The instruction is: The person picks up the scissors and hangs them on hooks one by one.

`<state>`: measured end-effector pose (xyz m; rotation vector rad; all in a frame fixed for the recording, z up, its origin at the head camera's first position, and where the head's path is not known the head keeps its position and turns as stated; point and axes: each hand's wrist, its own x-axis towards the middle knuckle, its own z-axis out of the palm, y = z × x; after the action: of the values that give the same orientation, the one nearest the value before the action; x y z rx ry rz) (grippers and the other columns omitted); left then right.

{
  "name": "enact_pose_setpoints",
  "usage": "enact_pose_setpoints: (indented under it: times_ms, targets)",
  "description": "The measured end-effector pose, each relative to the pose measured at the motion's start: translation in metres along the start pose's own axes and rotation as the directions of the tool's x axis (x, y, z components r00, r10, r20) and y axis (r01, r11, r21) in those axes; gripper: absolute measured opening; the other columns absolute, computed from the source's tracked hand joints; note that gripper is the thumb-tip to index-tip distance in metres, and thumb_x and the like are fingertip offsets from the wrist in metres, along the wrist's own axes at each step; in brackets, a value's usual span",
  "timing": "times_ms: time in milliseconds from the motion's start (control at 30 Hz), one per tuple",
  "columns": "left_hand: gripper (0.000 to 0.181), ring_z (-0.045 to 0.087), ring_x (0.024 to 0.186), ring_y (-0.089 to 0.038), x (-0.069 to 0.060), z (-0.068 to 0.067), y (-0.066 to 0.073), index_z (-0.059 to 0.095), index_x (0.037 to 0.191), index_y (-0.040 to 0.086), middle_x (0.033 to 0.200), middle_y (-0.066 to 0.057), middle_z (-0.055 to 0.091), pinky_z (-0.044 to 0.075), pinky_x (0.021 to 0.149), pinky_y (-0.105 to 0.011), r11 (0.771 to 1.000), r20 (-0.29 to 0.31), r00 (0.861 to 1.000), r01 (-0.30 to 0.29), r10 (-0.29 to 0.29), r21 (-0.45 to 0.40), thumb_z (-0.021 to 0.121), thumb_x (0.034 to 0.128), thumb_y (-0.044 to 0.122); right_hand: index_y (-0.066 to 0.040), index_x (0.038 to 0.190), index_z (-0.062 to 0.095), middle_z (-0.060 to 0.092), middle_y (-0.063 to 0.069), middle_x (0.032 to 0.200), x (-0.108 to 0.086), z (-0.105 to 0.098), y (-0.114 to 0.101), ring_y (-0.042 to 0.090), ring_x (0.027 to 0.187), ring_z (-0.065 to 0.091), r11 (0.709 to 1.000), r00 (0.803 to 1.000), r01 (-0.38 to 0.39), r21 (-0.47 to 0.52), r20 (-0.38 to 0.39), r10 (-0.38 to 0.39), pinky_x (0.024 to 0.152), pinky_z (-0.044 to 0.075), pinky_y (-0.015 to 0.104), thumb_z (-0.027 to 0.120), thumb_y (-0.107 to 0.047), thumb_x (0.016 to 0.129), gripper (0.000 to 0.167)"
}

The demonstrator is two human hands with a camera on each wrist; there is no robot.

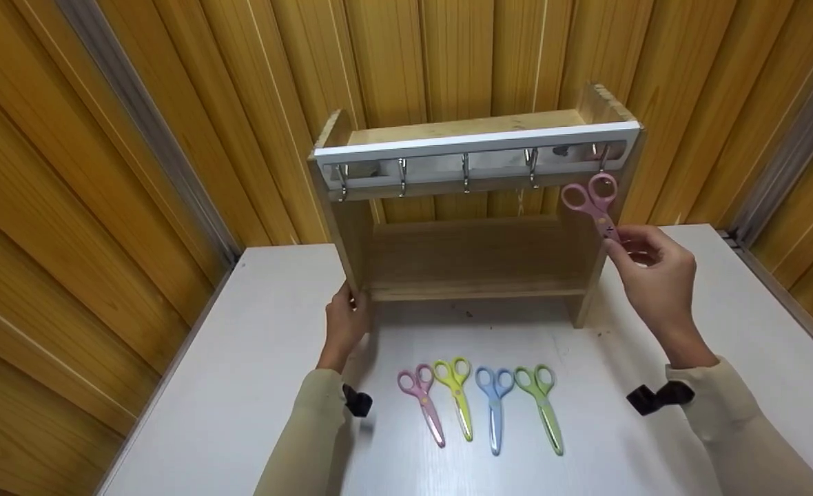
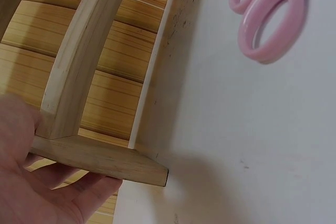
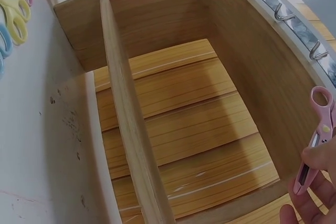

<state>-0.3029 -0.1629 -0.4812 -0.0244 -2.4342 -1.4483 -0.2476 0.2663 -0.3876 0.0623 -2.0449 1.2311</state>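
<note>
In the head view my right hand [image 1: 661, 272] pinches pink scissors [image 1: 601, 212] near the blades, handle loops upward. One loop is at the rightmost hook [image 1: 605, 157] of the metal hook rail; whether it hangs on the hook I cannot tell. The right wrist view shows thumb and fingers around the blades of these scissors [image 3: 321, 127]. My left hand [image 1: 346, 320] grips the lower left side panel of the wooden shelf [image 1: 475, 258]. In the left wrist view, fingers [image 2: 100, 192] curl under that panel's edge.
On the white table [image 1: 275, 427] lies a row of scissors: pink [image 1: 423, 396], yellow [image 1: 457, 393], blue [image 1: 495, 403] and green [image 1: 542, 403], handles toward the shelf. Other hooks [image 1: 466, 172] on the rail hold nothing. Wood-patterned walls [image 1: 448, 62] stand behind and at the sides.
</note>
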Motion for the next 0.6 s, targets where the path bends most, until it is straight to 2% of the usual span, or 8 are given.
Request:
enact_pose_setpoints:
  times_ms: [167,400,600]
  targets:
    - [0.048,0.067,0.115,-0.029,-0.0002,-0.0002,0.0004,0.047,0.151,0.0,0.141,-0.022,0.06,0.057,0.087,-0.043,1.0,0.006,1.0,-0.001,0.001,-0.003,0.049,0.1063,0.016,0.001,0.112,0.075,0.072,0.009,0.102,0.0001,0.0003,0.0024,0.003,0.087,0.062,1.0,1.0,0.014,-0.009,-0.012,-0.014,0.079,0.047,0.011,0.075,-0.005,0.093,0.02]
    - [0.042,0.066,0.117,-0.034,-0.0004,-0.0013,-0.0006,0.053,0.145,-0.003,0.135,-0.024,0.063,0.056,0.09,-0.048,0.999,-0.016,0.999,-0.044,0.044,0.018,0.052,0.1062,0.014,0.001,0.109,0.076,0.07,0.007,0.101,0.0011,0.0002,0.0074,0.005,0.087,0.061,0.997,0.996,0.082,0.007,-0.028,-0.082,0.077,0.048,0.013,0.077,-0.005,0.091,0.019]
    - [0.045,0.067,0.115,-0.032,-0.0002,-0.0012,-0.0014,0.051,0.147,-0.001,0.136,-0.023,0.063,0.057,0.089,-0.046,1.0,-0.008,1.0,-0.008,0.008,0.008,0.051,0.1063,0.016,0.0,0.108,0.075,0.069,0.007,0.1,0.0002,0.001,0.0046,0.003,0.087,0.059,0.994,0.994,0.105,-0.019,-0.029,-0.105,0.076,0.047,0.013,0.077,-0.006,0.091,0.019]
